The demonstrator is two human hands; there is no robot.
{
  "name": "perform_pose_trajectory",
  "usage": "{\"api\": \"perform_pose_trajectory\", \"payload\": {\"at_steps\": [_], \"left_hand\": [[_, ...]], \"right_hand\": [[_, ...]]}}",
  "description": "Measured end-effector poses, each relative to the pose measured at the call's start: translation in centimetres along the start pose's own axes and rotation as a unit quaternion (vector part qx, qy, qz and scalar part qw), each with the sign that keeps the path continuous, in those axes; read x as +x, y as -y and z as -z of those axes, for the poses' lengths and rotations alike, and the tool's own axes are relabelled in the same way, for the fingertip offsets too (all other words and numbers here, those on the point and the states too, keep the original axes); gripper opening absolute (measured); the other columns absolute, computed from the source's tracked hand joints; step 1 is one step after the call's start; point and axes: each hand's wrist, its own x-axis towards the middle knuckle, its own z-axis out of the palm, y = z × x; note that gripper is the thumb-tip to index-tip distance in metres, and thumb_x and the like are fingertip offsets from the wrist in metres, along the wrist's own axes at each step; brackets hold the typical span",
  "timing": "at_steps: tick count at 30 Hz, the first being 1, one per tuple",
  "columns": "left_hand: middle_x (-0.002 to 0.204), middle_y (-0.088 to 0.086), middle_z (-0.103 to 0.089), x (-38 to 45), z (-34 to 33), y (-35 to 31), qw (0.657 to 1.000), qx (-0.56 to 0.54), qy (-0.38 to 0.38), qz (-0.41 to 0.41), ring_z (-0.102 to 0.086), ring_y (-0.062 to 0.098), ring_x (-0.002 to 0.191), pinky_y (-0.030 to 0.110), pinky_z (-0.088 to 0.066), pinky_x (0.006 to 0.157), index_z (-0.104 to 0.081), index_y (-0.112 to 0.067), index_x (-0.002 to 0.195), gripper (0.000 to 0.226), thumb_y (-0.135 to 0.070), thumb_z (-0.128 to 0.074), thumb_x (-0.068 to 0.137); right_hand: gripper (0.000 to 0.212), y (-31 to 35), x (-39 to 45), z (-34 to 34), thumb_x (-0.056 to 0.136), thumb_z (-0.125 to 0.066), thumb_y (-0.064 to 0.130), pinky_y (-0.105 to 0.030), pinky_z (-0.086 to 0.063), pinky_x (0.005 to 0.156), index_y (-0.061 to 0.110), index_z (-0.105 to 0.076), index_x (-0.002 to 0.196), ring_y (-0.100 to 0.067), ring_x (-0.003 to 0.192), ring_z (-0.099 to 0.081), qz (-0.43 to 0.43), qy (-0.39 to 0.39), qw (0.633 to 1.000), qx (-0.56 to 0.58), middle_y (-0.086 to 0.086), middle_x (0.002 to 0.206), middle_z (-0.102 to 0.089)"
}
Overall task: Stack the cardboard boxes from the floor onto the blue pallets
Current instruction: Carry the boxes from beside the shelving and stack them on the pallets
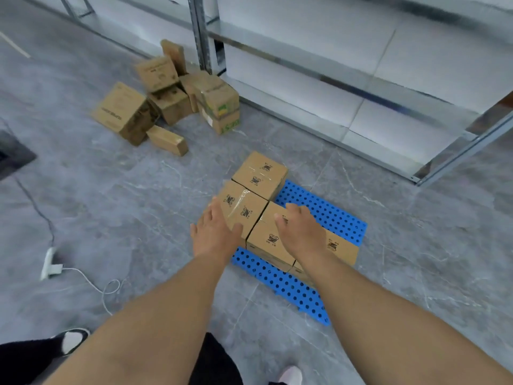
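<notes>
1. Cardboard boxes (166,101) left to stack lie heaped on the floor (97,190) in the upper left of the frame, well apart from both hands, up and leftward
2. Four boxes already sit on the blue pallets (327,215) at centre
3. Left hand (215,232) lies nearer the heap; its fingers are spread, resting on a stacked box (244,209)
4. Right hand (301,229) hovers relaxed and empty over the neighbouring box (266,240), with both arms stretched forward

Blue perforated pallets (327,215) flat on floor. Four brown taped cardboard boxes (261,175) packed touching on top, upright, printed logos up. Beyond the pallets, loose heap of cardboard boxes (166,98) on floor, several tilted.
</notes>
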Motion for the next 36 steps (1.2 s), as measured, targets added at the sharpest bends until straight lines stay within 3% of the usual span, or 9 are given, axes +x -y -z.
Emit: {"api": "perform_pose_trajectory", "payload": {"at_steps": [6,10,15,20,24,33,36], "left_hand": [[0.158,0.005,-0.008,4.3,6.6,5.6,0.999,0.007,-0.03,0.015,-0.012,0.024,0.144,0.043,-0.011,0.117,-0.008,-0.017,0.149,0.074,-0.046,-0.044,0.092],[0.158,0.005,-0.002,7.4,11.0,10.0,0.998,0.029,-0.043,0.034,-0.011,0.025,0.144,0.042,-0.011,0.117,-0.018,-0.016,0.148,0.07,-0.049,-0.043,0.092],[0.159,0.004,-0.003,10.9,16.2,15.7,0.995,0.034,-0.08,0.053,-0.012,0.026,0.144,0.043,-0.011,0.115,-0.019,-0.017,0.148,0.07,-0.051,-0.042,0.091],[0.157,0.003,-0.013,12.1,19.4,20.4,0.99,-0.002,-0.114,0.087,-0.014,0.023,0.143,0.043,-0.013,0.116,-0.005,-0.019,0.15,0.077,-0.051,-0.043,0.091],[0.156,0.005,-0.019,13.4,21.5,23.3,0.984,-0.015,-0.136,0.118,-0.016,0.023,0.143,0.043,-0.014,0.116,0.003,-0.019,0.15,0.081,-0.051,-0.043,0.091],[0.154,0.006,-0.023,21.2,24.7,26.5,0.978,-0.029,-0.146,0.145,-0.02,0.023,0.142,0.044,-0.014,0.116,0.002,-0.019,0.15,0.082,-0.052,-0.044,0.09],[0.153,0.006,-0.026,25.9,26.1,26.7,0.979,-0.019,-0.146,0.139,-0.02,0.023,0.142,0.045,-0.013,0.116,0.002,-0.019,0.15,0.081,-0.051,-0.043,0.091]], "right_hand": [[0.04,10.3,3.0,-0.5,0.094,-0.034,0.036,-0.03,-0.034,0.065,0.012,-0.044,0.124,-0.019,0.087,-0.046,0.066,-0.003,0.998,-0.017,-0.007,0.119,-0.05],[0.035,17.3,5.0,-1.5,0.093,-0.036,0.031,-0.032,-0.037,0.07,0.012,-0.045,0.122,-0.023,0.097,-0.05,0.097,-0.003,0.995,-0.021,-0.008,0.121,-0.05],[0.045,26.2,6.6,-3.5,0.096,-0.035,0.031,-0.035,-0.042,0.078,0.012,-0.035,0.137,-0.027,0.115,-0.048,0.136,0.003,0.99,-0.043,-0.01,0.137,-0.042],[0.044,32.6,7.2,-5.4,0.096,-0.035,0.034,-0.034,-0.038,0.077,0.013,-0.037,0.134,-0.028,0.111,-0.05,0.174,0.017,0.984,-0.042,-0.01,0.131,-0.044],[0.047,36.8,8.5,-6.5,0.097,-0.034,0.04,-0.039,-0.042,0.086,0.012,-0.038,0.134,-0.031,0.114,-0.05,0.198,0.026,0.979,-0.043,-0.012,0.133,-0.043],[0.049,43.8,15.1,-8.8,0.097,-0.033,0.042,-0.039,-0.04,0.093,0.013,-0.038,0.136,-0.029,0.12,-0.047,0.22,0.042,0.974,-0.041,-0.011,0.136,-0.044],[0.047,46.3,19.4,-9.2,0.097,-0.032,0.043,-0.038,-0.042,0.089,0.015,-0.038,0.135,-0.028,0.116,-0.049,0.221,0.042,0.974,-0.035,-0.009,0.135,-0.044]]}}
